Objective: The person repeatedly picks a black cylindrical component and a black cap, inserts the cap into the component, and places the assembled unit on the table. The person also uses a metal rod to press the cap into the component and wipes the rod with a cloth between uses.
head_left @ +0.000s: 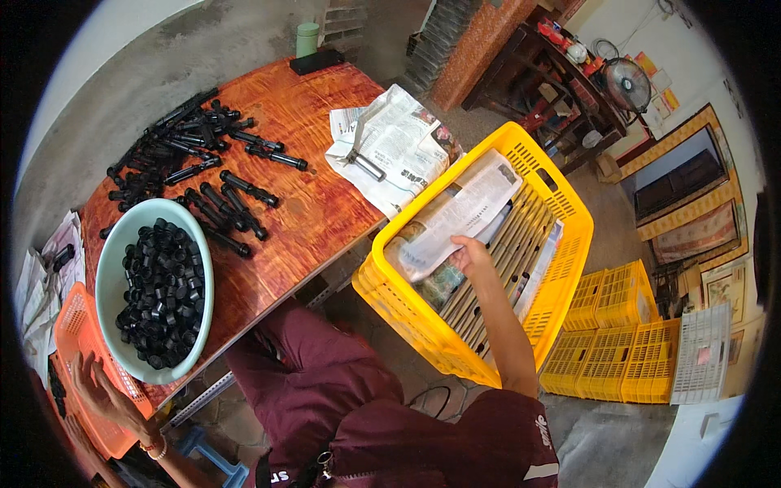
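My right hand point(472, 255) reaches into a yellow plastic crate point(377, 286), its fingers pinching the near edge of a newspaper sheet point(464, 218). Beneath the paper lie rows of slim metallic rods point(486, 286), partly covered. At the lower left my left hand point(106, 394), a bracelet at its wrist, has its fingers apart and holds nothing. It is above an orange plastic basket point(71, 313), beside a pale green bowl point(103, 297) heaped with small black caps point(163, 293). Another person's hand seems to show at the rim below it.
On the reddish wooden table point(305, 228) lie many black cylindrical parts point(195, 134). Newspaper point(403, 130) at its right corner carries a shiny metal cylinder point(368, 167). A green canister point(307, 39) stands at the far end. Stacked yellow crates point(626, 358) and a fan point(626, 84) are at right.
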